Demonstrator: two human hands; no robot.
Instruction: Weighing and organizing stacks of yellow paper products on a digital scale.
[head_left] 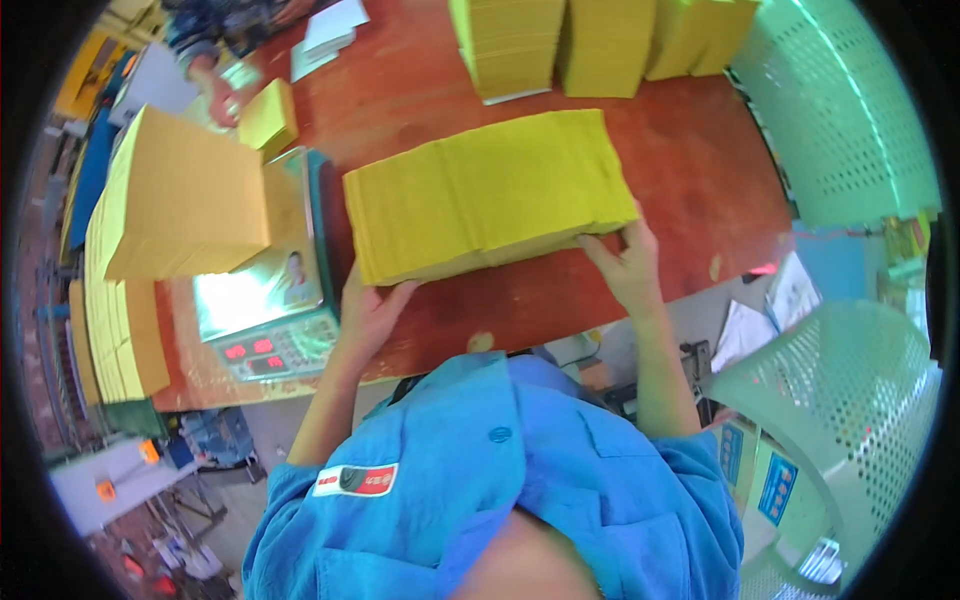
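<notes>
A long block of yellow paper [490, 195], many pieces packed face to face, lies across the reddish-brown table in front of me. I cannot make out whether the pieces are envelopes or plain sheets. My left hand [375, 312] grips its near left corner, with the thumb along the lower edge. At the right end my right hand [628, 268] holds the block, thumb at the near edge and fingers around the side. Some fingers of both hands are hidden by the paper. Left of the block, a digital scale [275, 345] with red lit digits carries a tall orange-yellow paper stack [190, 200].
Several yellow stacks [510, 45] stand at the table's far side. Another person's hand [222, 100] is near a small yellow stack [268, 118] at the far left. Pale green perforated bins [840, 110] border the table's right side. White papers [330, 30] lie far left.
</notes>
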